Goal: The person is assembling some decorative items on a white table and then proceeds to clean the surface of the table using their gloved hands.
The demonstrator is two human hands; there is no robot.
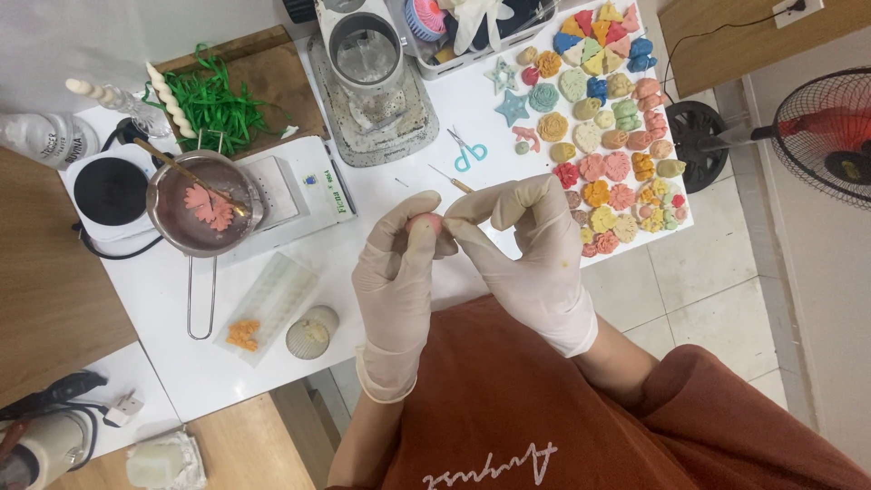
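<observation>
Pink wax piece (425, 221), small and rounded, sits pinched at the fingertips of the gloved left hand (396, 272), held above the near part of the white table (381, 181). The gloved right hand (526, 249) meets it from the other side, thumb and forefinger pressed together on a thin wooden-handled needle tool (451, 180) whose metal tip points away toward the scissors (468, 152); whether the tool's other end touches the piece is hidden by the fingers.

Along the table's right edge lie many finished moulded pieces (603, 136), flowers, stars and shells in pink, yellow, blue, green and orange, set close in rows. That spread suggests most of the batch is already shaped, with the pink one in hand being trimmed or cleaned. Toward the left edge a small metal pot (204, 204) stands on a white scale (290, 186), holding pale liquid, a pink leaf-shaped slab and a stirring stick, so more material looks ready for pouring. A clear mould tray (272, 295) with orange bits (242, 334) lies near the front edge, beside a ribbed dome-shaped piece (312, 331).
</observation>
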